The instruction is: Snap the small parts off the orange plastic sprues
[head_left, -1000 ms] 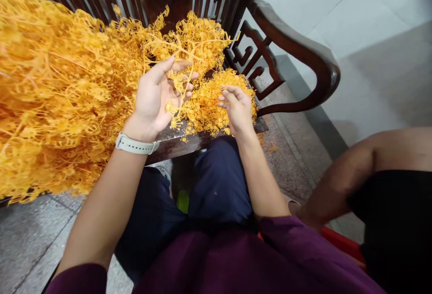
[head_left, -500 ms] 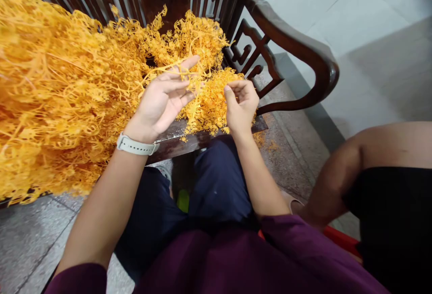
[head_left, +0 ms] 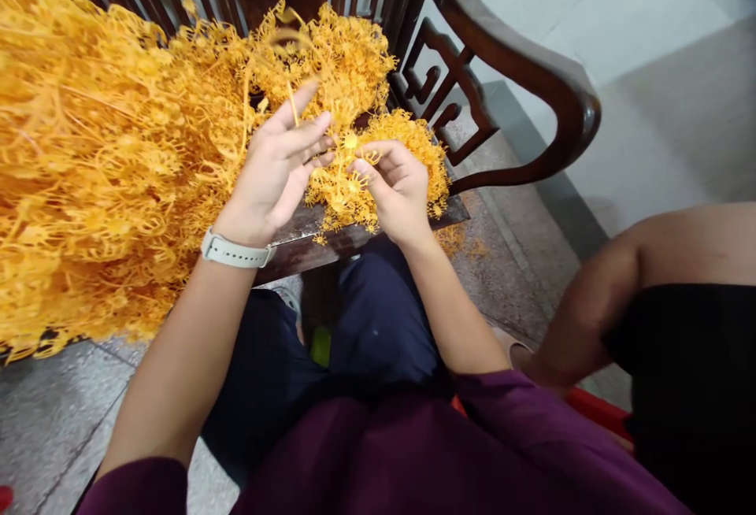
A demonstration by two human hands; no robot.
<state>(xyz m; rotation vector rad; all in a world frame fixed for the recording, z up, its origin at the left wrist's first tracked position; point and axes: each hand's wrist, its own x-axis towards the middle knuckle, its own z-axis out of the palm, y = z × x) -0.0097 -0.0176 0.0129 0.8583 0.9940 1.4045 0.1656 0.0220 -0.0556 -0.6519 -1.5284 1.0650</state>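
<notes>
The person's right hand [head_left: 398, 192] is clenching a small orange dried sprig [head_left: 346, 184], pinching it between the thumb and curled fingers just above the front edge of the chair seat. The left hand [head_left: 272, 172] is staying half open beside it, with its fingers spread and slightly curved toward the same tuft. I cannot tell whether it is grasping any thin strand. A pale-strapped smartwatch [head_left: 233, 253] is circling the left wrist, and a purple sleeve [head_left: 138, 487] is covering the arm near the bottom edge of the view.

A large heap of orange dried sprigs [head_left: 106, 161] is lying across the seat of a dark carved wooden armchair [head_left: 520, 54], spilling past its left edge and piling up against the lattice backrest. Its right side is ending just short of the armrest. Orange crumbs [head_left: 461, 241] are scattering over the speckled stone floor [head_left: 520, 263] beside the chair. The person's navy trousers [head_left: 378, 318] are showing directly below the seat's front edge. At the right, a co-worker's bare arm [head_left: 591, 302] is resting well apart from the hands, above a red plastic edge [head_left: 596, 413].
</notes>
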